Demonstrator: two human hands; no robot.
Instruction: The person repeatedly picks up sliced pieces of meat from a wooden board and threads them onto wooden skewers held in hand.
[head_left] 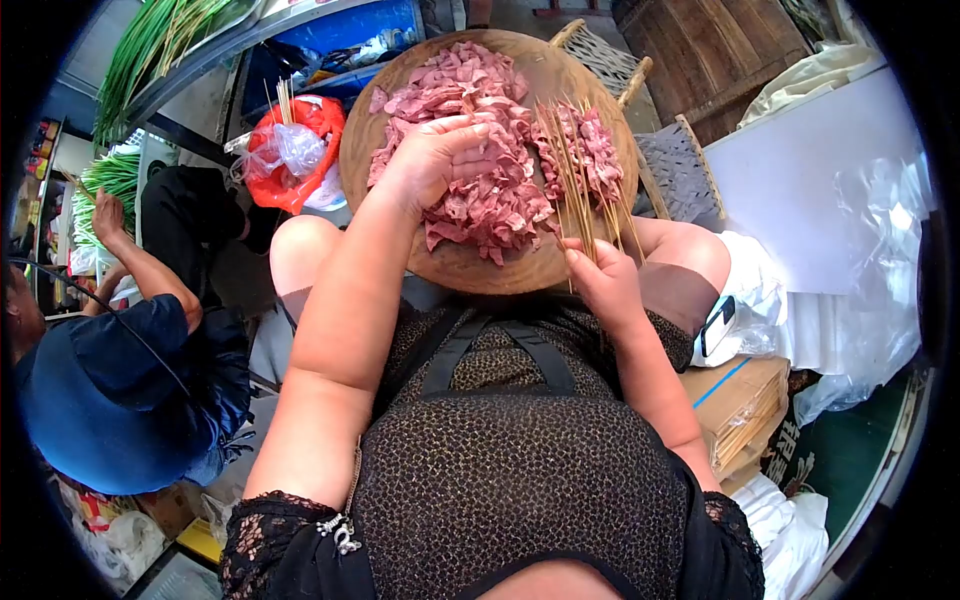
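The right hand (605,288), right of centre in the frame, is clamped thumb against finger around the lower end of a thin, light-brown wooden skewer (571,195). The left hand (433,160), upper centre, has its fingers half curled against a large heap of thin, pinkish-red raw meat slices (490,215); I cannot tell whether a slice is pinched between them. Just right of the heap lies a bunch of meat-laden wooden skewers (598,150), their bare ends fanning toward the lower right.

Those sticks lie so close together that the right hand could drag a neighbour along when it shifts. Some bare ends reach past the rim of the round brown wooden board (455,272), so a brush of a forearm or knee could knock them askew. Slices near the lower edge of the heap might slide off if pushed, as little wood is left there.

The meat looks moist, soft and folded, with paler streaks; on the laden skewers it sits bunched in crinkled pieces.

Farther out, a red plastic bag (268,155) with upright sticks stands at upper left. Beyond it, at the left edge, a co-worker in a dark blue top (110,400) reaches toward long green vegetables (112,180).
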